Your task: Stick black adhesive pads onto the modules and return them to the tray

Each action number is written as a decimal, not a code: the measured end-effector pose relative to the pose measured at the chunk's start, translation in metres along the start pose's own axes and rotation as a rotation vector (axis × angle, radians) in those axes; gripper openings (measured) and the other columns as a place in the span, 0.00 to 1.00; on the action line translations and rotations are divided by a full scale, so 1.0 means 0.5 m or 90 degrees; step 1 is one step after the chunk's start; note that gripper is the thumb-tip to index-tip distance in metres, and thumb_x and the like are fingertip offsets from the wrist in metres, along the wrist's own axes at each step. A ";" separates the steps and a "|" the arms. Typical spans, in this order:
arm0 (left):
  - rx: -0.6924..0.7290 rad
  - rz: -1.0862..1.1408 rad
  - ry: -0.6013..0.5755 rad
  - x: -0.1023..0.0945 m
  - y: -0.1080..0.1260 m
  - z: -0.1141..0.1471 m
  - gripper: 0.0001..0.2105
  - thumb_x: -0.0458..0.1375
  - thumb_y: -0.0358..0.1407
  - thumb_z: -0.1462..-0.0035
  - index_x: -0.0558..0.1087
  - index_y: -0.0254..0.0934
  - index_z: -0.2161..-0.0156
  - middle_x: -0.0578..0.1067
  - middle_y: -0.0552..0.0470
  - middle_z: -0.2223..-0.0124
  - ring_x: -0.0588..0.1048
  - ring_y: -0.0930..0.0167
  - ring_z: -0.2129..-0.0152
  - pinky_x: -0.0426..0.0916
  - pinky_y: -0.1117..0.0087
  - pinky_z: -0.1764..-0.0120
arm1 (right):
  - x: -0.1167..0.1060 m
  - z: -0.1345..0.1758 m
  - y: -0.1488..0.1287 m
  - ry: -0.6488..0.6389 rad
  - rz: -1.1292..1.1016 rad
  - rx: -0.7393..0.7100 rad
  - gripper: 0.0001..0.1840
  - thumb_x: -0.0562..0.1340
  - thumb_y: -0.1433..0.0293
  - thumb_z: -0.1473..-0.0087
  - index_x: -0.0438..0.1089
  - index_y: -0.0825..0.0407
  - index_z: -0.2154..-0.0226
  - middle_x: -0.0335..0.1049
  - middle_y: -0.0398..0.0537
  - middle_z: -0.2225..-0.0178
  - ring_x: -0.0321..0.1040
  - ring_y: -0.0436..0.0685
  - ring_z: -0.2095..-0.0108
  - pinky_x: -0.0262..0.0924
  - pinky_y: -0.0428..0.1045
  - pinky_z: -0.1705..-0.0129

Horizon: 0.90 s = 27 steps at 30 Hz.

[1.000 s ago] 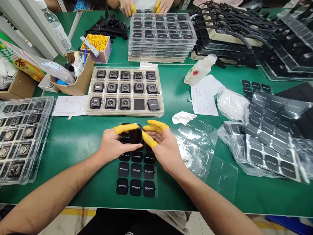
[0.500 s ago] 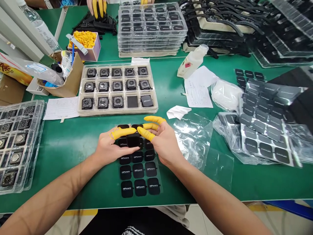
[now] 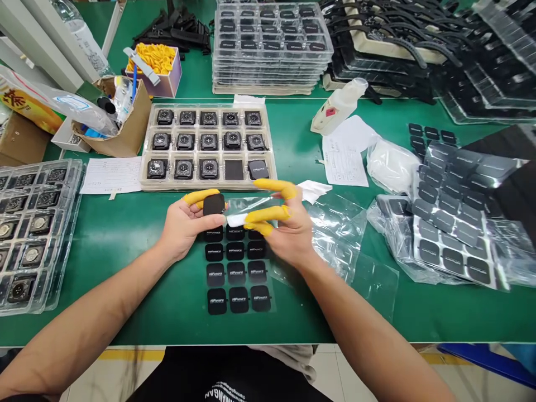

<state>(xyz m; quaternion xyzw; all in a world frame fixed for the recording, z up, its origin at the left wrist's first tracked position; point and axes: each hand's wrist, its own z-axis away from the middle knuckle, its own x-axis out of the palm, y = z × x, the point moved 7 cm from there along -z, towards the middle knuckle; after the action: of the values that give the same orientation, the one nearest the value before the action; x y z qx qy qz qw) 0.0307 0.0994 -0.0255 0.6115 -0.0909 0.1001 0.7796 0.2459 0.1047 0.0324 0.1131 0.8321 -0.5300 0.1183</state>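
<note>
My left hand [image 3: 184, 223], with yellow finger cots, is closed around a black square watch body [image 3: 214, 205], its dark face tilted toward me. My right hand [image 3: 288, 226], also in yellow finger cots, pinches a clear film [image 3: 253, 205] beside it. A white patch [image 3: 237, 220] shows at the film's lower edge, by the right fingertips. Whether the film touches the watch is hard to see. Below both hands lies a sheet of black HiFuture stickers [image 3: 235, 273], its top partly covered by the hands.
A tray of watch bodies [image 3: 144, 181] lies ahead, one slot showing only its dark base. More trays [image 3: 71, 223] sit at left, and a tall tray stack [image 3: 268, 75] stands behind. At right are a white bottle [image 3: 335, 109], clear plastic film [image 3: 339, 234] and more sticker sheets [image 3: 452, 240].
My hands have moved apart: the left carries the watch up and left, while the right has gone right, holding clear film. The view has shifted slightly; the co-worker's gloved fingers are out of sight.
</note>
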 end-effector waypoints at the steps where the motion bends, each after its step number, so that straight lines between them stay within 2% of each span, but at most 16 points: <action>1: 0.002 -0.005 0.003 -0.001 -0.002 0.001 0.34 0.82 0.40 0.67 0.81 0.36 0.51 0.86 0.46 0.54 0.85 0.58 0.54 0.79 0.56 0.44 | -0.013 -0.008 -0.008 -0.009 -0.070 -0.010 0.12 0.76 0.53 0.49 0.80 0.40 0.77 0.80 0.46 0.51 0.73 0.64 0.49 0.66 0.65 0.45; 3: 0.014 -0.052 -0.003 0.003 -0.007 0.006 0.34 0.82 0.38 0.66 0.81 0.36 0.49 0.86 0.46 0.53 0.85 0.58 0.53 0.79 0.57 0.43 | -0.031 -0.017 -0.013 -0.036 -0.238 0.047 0.15 0.78 0.51 0.54 0.79 0.40 0.77 0.79 0.46 0.63 0.74 0.60 0.61 0.70 0.60 0.58; 5: 0.042 -0.137 -0.027 0.013 -0.011 0.014 0.33 0.81 0.38 0.62 0.81 0.37 0.48 0.86 0.46 0.52 0.84 0.58 0.52 0.79 0.57 0.43 | -0.026 -0.010 -0.004 -0.065 -0.328 0.187 0.13 0.80 0.54 0.56 0.80 0.41 0.73 0.75 0.43 0.72 0.69 0.54 0.74 0.66 0.53 0.72; 6: 0.066 -0.185 -0.043 0.020 -0.011 0.018 0.32 0.80 0.38 0.61 0.82 0.37 0.48 0.86 0.46 0.52 0.84 0.58 0.52 0.79 0.57 0.43 | -0.017 0.000 0.004 -0.074 -0.329 0.265 0.14 0.81 0.56 0.57 0.81 0.42 0.71 0.74 0.42 0.74 0.67 0.52 0.76 0.64 0.50 0.75; 8: 0.124 -0.272 -0.060 0.031 -0.007 0.025 0.29 0.78 0.38 0.59 0.83 0.38 0.48 0.86 0.47 0.53 0.85 0.59 0.54 0.79 0.58 0.44 | 0.005 0.023 0.020 -0.071 -0.296 0.388 0.17 0.82 0.57 0.62 0.82 0.44 0.70 0.76 0.43 0.72 0.69 0.51 0.74 0.66 0.49 0.73; 11: 0.178 -0.336 -0.064 0.037 0.000 0.031 0.27 0.77 0.38 0.57 0.83 0.40 0.48 0.86 0.50 0.53 0.85 0.61 0.56 0.80 0.61 0.46 | 0.043 0.049 0.039 -0.064 -0.282 0.484 0.23 0.84 0.55 0.69 0.82 0.47 0.72 0.79 0.44 0.68 0.74 0.52 0.67 0.71 0.49 0.63; 14: 0.189 -0.366 -0.075 0.041 0.002 0.033 0.28 0.77 0.39 0.56 0.83 0.41 0.47 0.86 0.50 0.52 0.85 0.62 0.55 0.80 0.63 0.46 | 0.068 0.060 0.054 -0.061 -0.302 0.533 0.25 0.84 0.54 0.72 0.81 0.48 0.72 0.78 0.44 0.68 0.74 0.52 0.67 0.72 0.50 0.62; 17: 0.204 -0.414 -0.081 0.045 0.006 0.035 0.28 0.76 0.38 0.55 0.82 0.41 0.46 0.86 0.51 0.52 0.85 0.63 0.56 0.80 0.64 0.48 | 0.075 0.067 0.064 -0.034 -0.322 0.564 0.27 0.85 0.55 0.75 0.80 0.49 0.72 0.78 0.43 0.68 0.73 0.52 0.67 0.73 0.51 0.63; 20: 0.220 -0.450 -0.077 0.047 0.010 0.038 0.27 0.76 0.38 0.53 0.82 0.40 0.46 0.86 0.51 0.52 0.85 0.64 0.56 0.80 0.66 0.49 | 0.075 0.072 0.067 -0.008 -0.328 0.568 0.27 0.85 0.57 0.77 0.80 0.49 0.72 0.78 0.43 0.68 0.74 0.52 0.66 0.74 0.50 0.63; 27: 0.229 -0.471 -0.078 0.047 0.014 0.037 0.26 0.75 0.37 0.52 0.82 0.41 0.46 0.86 0.52 0.51 0.85 0.65 0.56 0.80 0.66 0.49 | 0.078 0.072 0.069 -0.016 -0.332 0.562 0.26 0.85 0.60 0.76 0.80 0.49 0.71 0.79 0.43 0.67 0.75 0.52 0.66 0.74 0.49 0.63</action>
<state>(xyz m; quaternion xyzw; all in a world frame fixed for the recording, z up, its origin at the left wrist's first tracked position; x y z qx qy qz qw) 0.0510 0.0839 -0.0086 0.7341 0.1077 -0.2093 0.6370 0.2224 0.0884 -0.0243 -0.0655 0.5279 -0.8441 -0.0671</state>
